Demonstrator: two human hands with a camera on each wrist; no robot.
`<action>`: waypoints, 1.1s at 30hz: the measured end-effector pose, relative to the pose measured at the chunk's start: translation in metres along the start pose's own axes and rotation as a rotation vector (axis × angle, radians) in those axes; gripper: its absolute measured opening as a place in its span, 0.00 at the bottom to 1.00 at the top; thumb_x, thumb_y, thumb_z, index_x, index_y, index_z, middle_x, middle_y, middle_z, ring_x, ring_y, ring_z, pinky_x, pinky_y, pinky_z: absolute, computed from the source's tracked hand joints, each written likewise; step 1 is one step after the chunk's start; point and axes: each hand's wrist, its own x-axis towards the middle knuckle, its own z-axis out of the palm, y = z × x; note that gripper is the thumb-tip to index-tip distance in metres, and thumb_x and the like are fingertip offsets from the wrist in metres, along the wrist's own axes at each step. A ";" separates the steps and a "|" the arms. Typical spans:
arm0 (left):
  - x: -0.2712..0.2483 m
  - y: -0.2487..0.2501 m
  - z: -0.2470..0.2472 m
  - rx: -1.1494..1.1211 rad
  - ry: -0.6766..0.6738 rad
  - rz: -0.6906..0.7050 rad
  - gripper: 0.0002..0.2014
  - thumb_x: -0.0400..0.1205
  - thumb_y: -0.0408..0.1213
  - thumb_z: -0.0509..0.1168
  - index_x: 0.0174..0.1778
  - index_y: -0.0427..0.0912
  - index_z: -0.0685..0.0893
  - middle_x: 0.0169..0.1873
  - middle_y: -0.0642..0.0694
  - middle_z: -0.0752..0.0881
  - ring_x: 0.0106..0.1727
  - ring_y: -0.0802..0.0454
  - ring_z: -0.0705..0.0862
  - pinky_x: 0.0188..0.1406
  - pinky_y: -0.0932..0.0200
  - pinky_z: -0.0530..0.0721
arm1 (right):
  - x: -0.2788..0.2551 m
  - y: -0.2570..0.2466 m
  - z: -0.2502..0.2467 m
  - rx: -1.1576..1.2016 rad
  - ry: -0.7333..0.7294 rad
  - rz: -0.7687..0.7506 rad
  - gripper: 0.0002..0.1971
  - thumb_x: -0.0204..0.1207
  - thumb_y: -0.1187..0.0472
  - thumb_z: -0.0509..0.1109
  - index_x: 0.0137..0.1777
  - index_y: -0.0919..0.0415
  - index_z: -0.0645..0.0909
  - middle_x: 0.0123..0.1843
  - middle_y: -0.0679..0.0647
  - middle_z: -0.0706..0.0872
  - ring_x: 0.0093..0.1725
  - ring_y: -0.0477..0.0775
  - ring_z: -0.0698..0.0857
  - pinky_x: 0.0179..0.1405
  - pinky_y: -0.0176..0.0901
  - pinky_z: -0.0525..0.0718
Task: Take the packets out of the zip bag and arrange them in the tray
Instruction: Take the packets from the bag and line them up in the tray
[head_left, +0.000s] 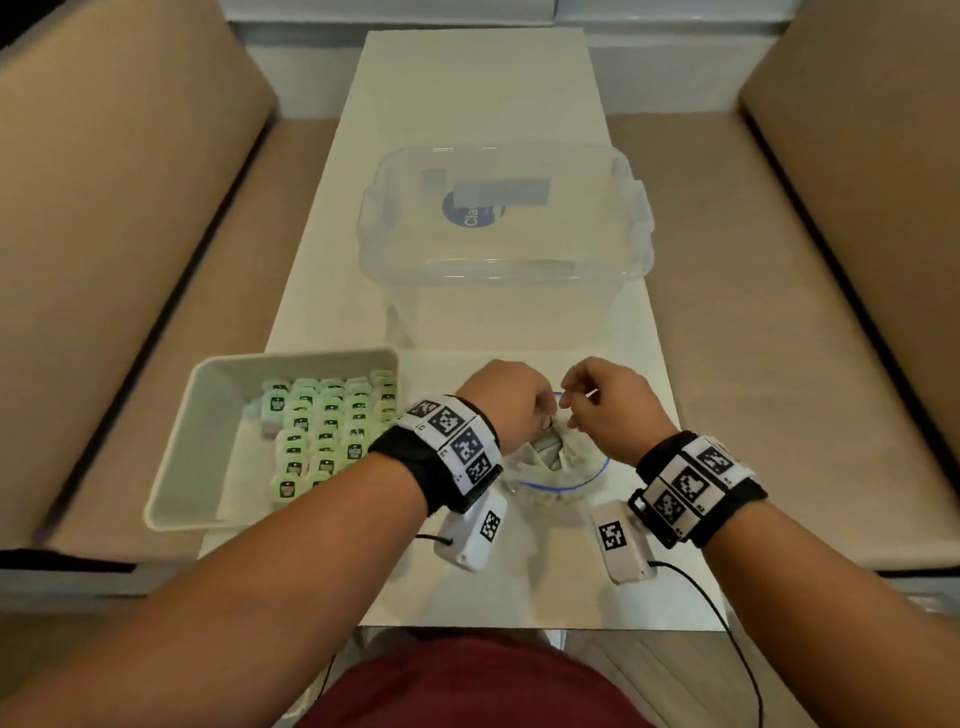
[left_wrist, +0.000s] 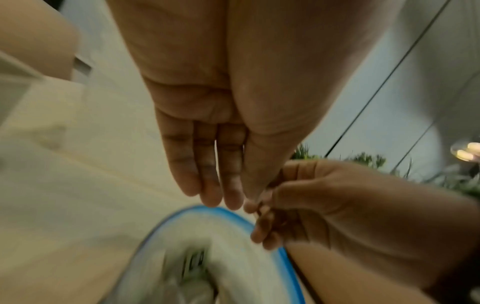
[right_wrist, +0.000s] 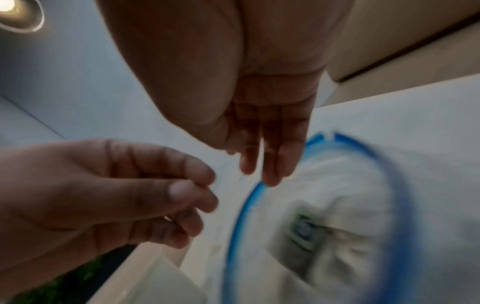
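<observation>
- On the pale table, near its front edge: zip bag, clear with a blue zip rim, mouth gaping wide, crumpled, with packets inside (blurred, count not readable).
- Above the bag's far rim: left hand and right hand, close together, fingertips nearly meeting.
- Left hand: in the head view, fingers curled down toward the bag's mouth; in its own wrist view, fingers long and fairly straight, tips just above the blue rim. Whether anything is pinched between thumb and forefinger: cannot tell.
- Right hand: thumb and forefinger drawn together in a narrow pinch at the bag's edge, other fingers hanging fairly straight over the blue rim. Whether plastic is actually caught in the pinch: cannot tell, too blurred.
- To the left of the bag, partly over the table's left edge: white tray, holding rows of small green-and-white packets packed upright in its right part; left part of the tray floor bare.
- Behind the bag, in the middle of the table: clear plastic box, with a blue round label showing through.
- On both forearms: black wrist bands with black-and-white markers.
</observation>
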 end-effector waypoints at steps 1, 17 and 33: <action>0.007 0.005 0.014 0.038 -0.055 -0.015 0.09 0.80 0.35 0.67 0.50 0.49 0.91 0.49 0.48 0.90 0.50 0.48 0.87 0.54 0.57 0.83 | -0.006 0.008 0.001 -0.025 -0.050 -0.017 0.10 0.76 0.69 0.64 0.44 0.52 0.80 0.42 0.50 0.90 0.40 0.55 0.89 0.44 0.45 0.86; 0.033 0.019 0.107 0.047 0.073 -0.076 0.16 0.76 0.48 0.70 0.60 0.58 0.84 0.49 0.55 0.81 0.49 0.52 0.83 0.49 0.51 0.84 | -0.025 0.081 0.011 0.003 -0.160 -0.048 0.24 0.60 0.62 0.82 0.49 0.53 0.70 0.41 0.52 0.78 0.35 0.48 0.74 0.34 0.37 0.74; 0.022 0.022 0.082 -0.438 0.300 0.032 0.03 0.81 0.41 0.69 0.42 0.51 0.85 0.40 0.57 0.82 0.34 0.60 0.81 0.38 0.66 0.79 | -0.017 0.091 0.008 0.200 -0.041 -0.159 0.06 0.74 0.60 0.74 0.47 0.50 0.81 0.44 0.47 0.81 0.35 0.46 0.77 0.37 0.39 0.75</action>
